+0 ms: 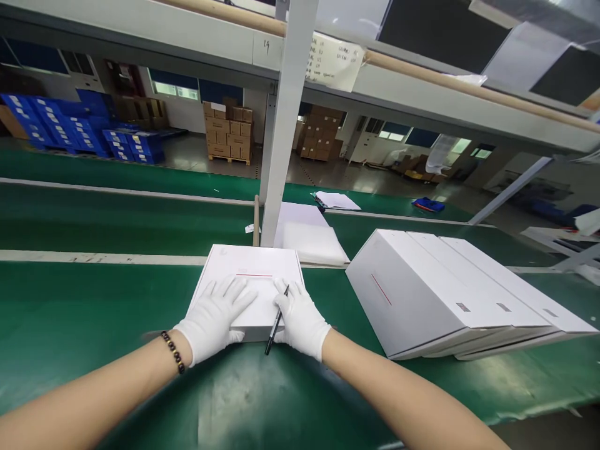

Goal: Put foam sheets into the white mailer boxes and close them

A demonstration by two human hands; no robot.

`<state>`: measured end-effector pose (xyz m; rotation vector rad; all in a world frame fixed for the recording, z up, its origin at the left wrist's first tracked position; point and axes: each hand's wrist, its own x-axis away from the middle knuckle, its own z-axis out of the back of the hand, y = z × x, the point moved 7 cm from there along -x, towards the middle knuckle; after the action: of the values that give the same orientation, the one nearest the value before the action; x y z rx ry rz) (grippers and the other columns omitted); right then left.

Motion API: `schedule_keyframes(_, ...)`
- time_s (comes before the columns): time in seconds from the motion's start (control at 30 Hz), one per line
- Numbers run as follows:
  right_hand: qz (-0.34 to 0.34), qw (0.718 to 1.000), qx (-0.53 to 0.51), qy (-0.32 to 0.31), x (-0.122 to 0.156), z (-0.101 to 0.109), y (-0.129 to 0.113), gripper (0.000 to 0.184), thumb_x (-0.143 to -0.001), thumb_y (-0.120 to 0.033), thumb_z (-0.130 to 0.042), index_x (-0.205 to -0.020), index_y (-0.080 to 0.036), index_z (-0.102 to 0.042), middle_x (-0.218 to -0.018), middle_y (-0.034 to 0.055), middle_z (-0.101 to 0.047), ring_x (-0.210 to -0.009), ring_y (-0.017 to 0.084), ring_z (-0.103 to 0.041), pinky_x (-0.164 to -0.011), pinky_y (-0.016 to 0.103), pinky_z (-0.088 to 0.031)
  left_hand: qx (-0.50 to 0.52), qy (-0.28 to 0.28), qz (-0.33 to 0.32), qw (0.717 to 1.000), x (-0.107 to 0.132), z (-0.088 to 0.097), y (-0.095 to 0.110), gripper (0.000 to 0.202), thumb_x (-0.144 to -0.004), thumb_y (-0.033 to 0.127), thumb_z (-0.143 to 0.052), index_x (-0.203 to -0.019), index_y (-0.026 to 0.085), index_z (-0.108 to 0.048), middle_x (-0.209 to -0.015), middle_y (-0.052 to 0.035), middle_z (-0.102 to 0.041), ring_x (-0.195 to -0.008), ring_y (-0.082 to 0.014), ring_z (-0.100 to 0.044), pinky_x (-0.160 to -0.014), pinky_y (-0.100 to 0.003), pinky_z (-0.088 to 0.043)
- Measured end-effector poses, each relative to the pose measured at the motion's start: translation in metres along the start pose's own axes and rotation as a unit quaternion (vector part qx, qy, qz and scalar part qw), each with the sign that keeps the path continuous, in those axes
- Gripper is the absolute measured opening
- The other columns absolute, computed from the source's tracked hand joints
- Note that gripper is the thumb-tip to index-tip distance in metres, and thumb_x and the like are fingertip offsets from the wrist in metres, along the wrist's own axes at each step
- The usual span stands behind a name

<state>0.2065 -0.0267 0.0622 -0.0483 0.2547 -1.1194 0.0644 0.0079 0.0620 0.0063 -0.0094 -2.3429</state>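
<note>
A flat white box (253,265) with a thin red line lies on the green workbench (70,312) in front of me. My left hand (213,319), in a white glove, rests flat on the box's near half with fingers spread. My right hand (300,319), also gloved, lies on the box's near right corner and grips a black pen (276,322) between its fingers. A bead bracelet (173,352) sits on my left wrist.
Three white boxes (422,294) lean against one another to the right. A stack of white sheets (312,240) lies behind the box beside a grey upright post (285,125). Papers (337,200) lie further back. Blue crates (70,128) and cardboard cartons (227,134) stand far off.
</note>
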Motion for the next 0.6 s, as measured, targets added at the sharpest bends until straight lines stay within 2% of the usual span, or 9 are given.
schedule_keyframes(0.1, -0.002, 1.000, -0.002, 0.023, -0.012, 0.003, 0.001, 0.072, -0.051, -0.039, -0.089, -0.109, -0.011, -0.057, -0.142, 0.0275, -0.042, -0.131, 0.043, -0.036, -0.111, 0.062, -0.025, -0.004, 0.028, -0.027, 0.999, -0.015, 0.010, 0.008, 0.080, -0.070, 0.041, -0.073, -0.144, 0.029, -0.044, -0.150, -0.0133, -0.040, -0.138, -0.0396, -0.031, -0.111, -0.056, -0.024)
schedule_keyframes(0.17, 0.002, 0.999, -0.008, 0.033, -0.012, 0.007, 0.000, 0.067, -0.052, -0.039, -0.088, -0.105, -0.011, -0.058, -0.140, 0.0269, -0.043, -0.129, 0.041, -0.038, -0.110, 0.059, -0.029, -0.016, 0.041, -0.038, 0.998, -0.012, 0.015, 0.012, 0.079, -0.070, 0.038, -0.075, -0.143, 0.026, -0.046, -0.147, -0.0142, -0.044, -0.136, -0.0384, -0.034, -0.111, -0.053, -0.027)
schedule_keyframes(0.23, 0.001, 0.998, -0.041, 0.047, -0.003, 0.012, 0.001, 0.059, -0.056, -0.038, -0.085, -0.102, -0.014, -0.057, -0.136, 0.0232, -0.048, -0.125, 0.038, -0.043, -0.107, 0.056, -0.035, -0.025, 0.050, -0.029, 0.998, 0.001, 0.017, 0.012, 0.076, -0.069, 0.039, -0.076, -0.139, 0.024, -0.051, -0.146, -0.0145, -0.046, -0.137, -0.0389, -0.034, -0.112, -0.054, -0.024)
schedule_keyframes(0.3, -0.026, 0.991, -0.094, 0.092, 0.016, 0.018, 0.008, 0.047, -0.062, -0.037, -0.079, -0.099, -0.019, -0.056, -0.131, 0.0173, -0.053, -0.123, 0.034, -0.046, -0.107, 0.054, -0.036, -0.015, 0.087, 0.021, 0.996, 0.022, 0.018, 0.001, 0.079, -0.066, 0.049, -0.076, -0.137, 0.022, -0.054, -0.149, -0.0163, -0.042, -0.140, -0.0435, -0.026, -0.113, -0.062, -0.014)
schedule_keyframes(0.37, -0.114, 0.962, -0.163, 0.185, 0.046, 0.021, 0.024, 0.035, -0.068, -0.035, -0.073, -0.093, -0.022, -0.052, -0.132, 0.0135, -0.053, -0.126, 0.032, -0.045, -0.111, 0.055, -0.030, 0.042, 0.159, 0.123, 0.979, 0.052, 0.019, -0.022, 0.097, -0.061, 0.065, -0.070, -0.140, 0.014, -0.049, -0.153, -0.0218, -0.031, -0.142, -0.0485, -0.014, -0.112, -0.068, -0.005)
schedule_keyframes(0.43, -0.242, 0.891, -0.274, 0.270, 0.083, 0.011, 0.040, 0.035, -0.068, -0.038, -0.070, -0.089, -0.024, -0.047, -0.135, 0.0128, -0.049, -0.132, 0.032, -0.041, -0.113, 0.055, -0.027, 0.180, 0.203, 0.261, 0.926, 0.086, 0.009, -0.050, 0.115, -0.061, 0.078, -0.057, -0.147, 0.006, -0.034, -0.156, -0.0250, -0.020, -0.143, -0.0483, -0.007, -0.112, -0.068, -0.006)
schedule_keyframes(0.5, -0.329, 0.791, -0.440, 0.269, 0.109, -0.017, 0.042, 0.041, -0.068, -0.046, -0.069, -0.090, -0.025, -0.042, -0.131, 0.0127, -0.051, -0.129, 0.031, -0.045, -0.108, 0.052, -0.036, 0.395, 0.176, 0.355, 0.829, 0.110, -0.016, -0.064, 0.114, -0.068, 0.080, -0.044, -0.151, 0.005, -0.024, -0.157, -0.0219, -0.020, -0.144, -0.0424, -0.015, -0.115, -0.061, -0.018)
schedule_keyframes(0.57, -0.344, 0.691, -0.600, 0.209, 0.116, -0.044, 0.025, 0.044, -0.070, -0.053, -0.066, -0.091, -0.026, -0.039, -0.118, 0.0098, -0.058, -0.118, 0.029, -0.056, -0.099, 0.046, -0.046, 0.597, 0.094, 0.362, 0.710, 0.117, -0.040, -0.053, 0.102, -0.072, 0.075, -0.047, -0.149, 0.010, -0.030, -0.154, -0.0171, -0.032, -0.140, -0.0368, -0.032, -0.114, -0.051, -0.032)
schedule_keyframes(0.6, -0.337, 0.653, -0.652, 0.186, 0.116, -0.051, 0.016, 0.043, -0.072, -0.055, -0.063, -0.092, -0.026, -0.038, -0.112, 0.0078, -0.059, -0.112, 0.027, -0.059, -0.096, 0.044, -0.049, 0.666, 0.058, 0.342, 0.660, 0.116, -0.046, -0.043, 0.096, -0.072, 0.071, -0.052, -0.146, 0.012, -0.036, -0.150, -0.0158, -0.040, -0.136, -0.0349, -0.040, -0.112, -0.046, -0.036)
